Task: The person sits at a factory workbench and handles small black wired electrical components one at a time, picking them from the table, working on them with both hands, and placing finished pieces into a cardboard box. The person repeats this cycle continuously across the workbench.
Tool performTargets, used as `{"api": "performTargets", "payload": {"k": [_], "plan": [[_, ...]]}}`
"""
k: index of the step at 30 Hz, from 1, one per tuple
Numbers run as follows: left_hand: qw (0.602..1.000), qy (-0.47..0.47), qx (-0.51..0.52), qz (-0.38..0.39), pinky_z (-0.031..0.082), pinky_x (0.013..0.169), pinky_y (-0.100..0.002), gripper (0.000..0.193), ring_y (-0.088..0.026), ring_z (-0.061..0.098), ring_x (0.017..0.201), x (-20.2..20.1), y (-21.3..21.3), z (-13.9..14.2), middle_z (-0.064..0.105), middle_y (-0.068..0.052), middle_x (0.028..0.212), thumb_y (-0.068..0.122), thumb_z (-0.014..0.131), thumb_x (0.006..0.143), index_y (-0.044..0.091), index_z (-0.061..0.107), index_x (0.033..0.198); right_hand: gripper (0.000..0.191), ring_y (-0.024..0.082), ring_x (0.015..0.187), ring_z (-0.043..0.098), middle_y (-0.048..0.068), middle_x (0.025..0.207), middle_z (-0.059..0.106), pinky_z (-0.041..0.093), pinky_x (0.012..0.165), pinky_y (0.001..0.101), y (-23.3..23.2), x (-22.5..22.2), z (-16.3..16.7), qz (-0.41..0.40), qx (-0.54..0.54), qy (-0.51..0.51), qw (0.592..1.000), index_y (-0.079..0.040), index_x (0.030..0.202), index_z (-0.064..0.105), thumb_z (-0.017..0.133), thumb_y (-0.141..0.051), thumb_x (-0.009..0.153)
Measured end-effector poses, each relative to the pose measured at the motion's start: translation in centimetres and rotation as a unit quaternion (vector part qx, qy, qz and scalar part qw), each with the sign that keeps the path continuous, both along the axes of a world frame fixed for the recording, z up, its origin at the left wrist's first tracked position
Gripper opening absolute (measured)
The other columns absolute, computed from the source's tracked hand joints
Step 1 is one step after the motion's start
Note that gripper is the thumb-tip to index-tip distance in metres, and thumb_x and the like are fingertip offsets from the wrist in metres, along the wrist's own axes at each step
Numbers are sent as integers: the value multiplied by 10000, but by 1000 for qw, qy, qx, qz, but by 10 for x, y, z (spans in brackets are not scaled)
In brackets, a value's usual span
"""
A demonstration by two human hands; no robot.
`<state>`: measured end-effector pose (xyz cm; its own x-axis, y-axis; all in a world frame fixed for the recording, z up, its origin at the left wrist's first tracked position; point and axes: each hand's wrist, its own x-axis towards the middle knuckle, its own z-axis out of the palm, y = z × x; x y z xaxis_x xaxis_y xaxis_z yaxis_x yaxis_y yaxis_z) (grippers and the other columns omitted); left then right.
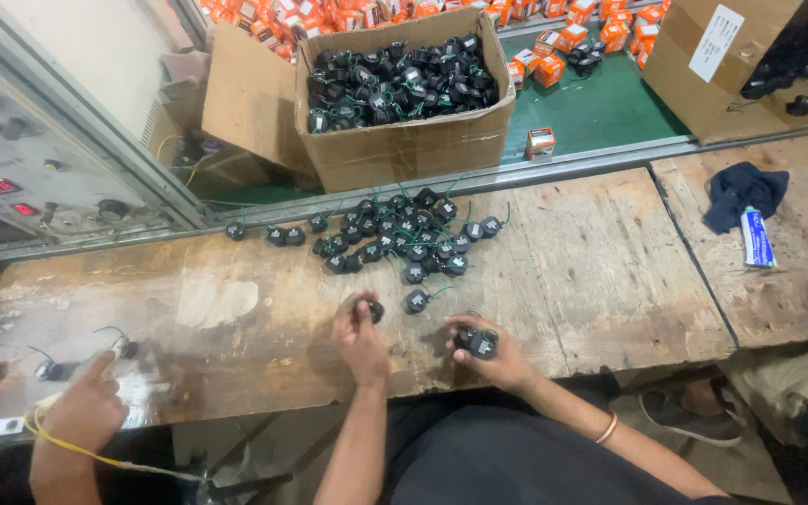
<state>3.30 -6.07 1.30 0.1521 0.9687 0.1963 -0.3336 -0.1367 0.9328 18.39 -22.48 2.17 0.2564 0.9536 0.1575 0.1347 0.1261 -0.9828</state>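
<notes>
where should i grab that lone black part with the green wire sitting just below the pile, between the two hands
Pinch the lone black part across its round black body, coming straight down from above. It lies apart from the pile on the bare wooden bench, so its sides look free. Avoid the thin green wire trailing right; it would likely slip or bend.

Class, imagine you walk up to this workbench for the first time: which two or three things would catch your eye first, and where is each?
First, the heap of small black round parts with green wires, on the worn wooden bench just beyond the hands. Behind it stands an open cardboard box brimming with the same parts. Nearest the camera, the left hand and right hand each grip one black part.
</notes>
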Motion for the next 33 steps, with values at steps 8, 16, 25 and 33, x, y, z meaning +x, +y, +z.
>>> {"api": "performTargets", "payload": {"k": [8,16,25,33], "plan": [[933,122,315,-128,578,923,-375,223,-274,748,1015,16,-57,23,783,-81,1064,-79,656,903,62,723,1061,585,328,1194,653,183,1239,704,478,1043,442,1,-2,-11,-28,54,-191,980,-9,1296,634,812,-355,859],[925,84,267,-259,563,976,-381,247,-273,726,1076,2,-24,-4,765,-128,1130,-128,690,792,35,694,977,505,368,1092,666,185,1112,719,482,985,454,8,7,-12,-62,71,-204,974,-1,1205,675,836,-254,798],[962,54,109,-244,584,900,-294,202,-185,705,998,1,-35,-37,729,-121,1038,-88,775,848,15,633,948,424,348,1011,687,164,1094,684,544,887,418,11,0,3,-2,103,-208,973,-14,1174,679,812,-182,807],[981,183,56,-11,552,883,-375,390,-242,633,1095,10,-6,-6,634,-116,1230,31,723,864,64,625,1240,452,308,1034,672,154,1092,683,528,901,404,14,10,-19,-44,90,-178,979,-12,1155,688,860,-146,760]]}}
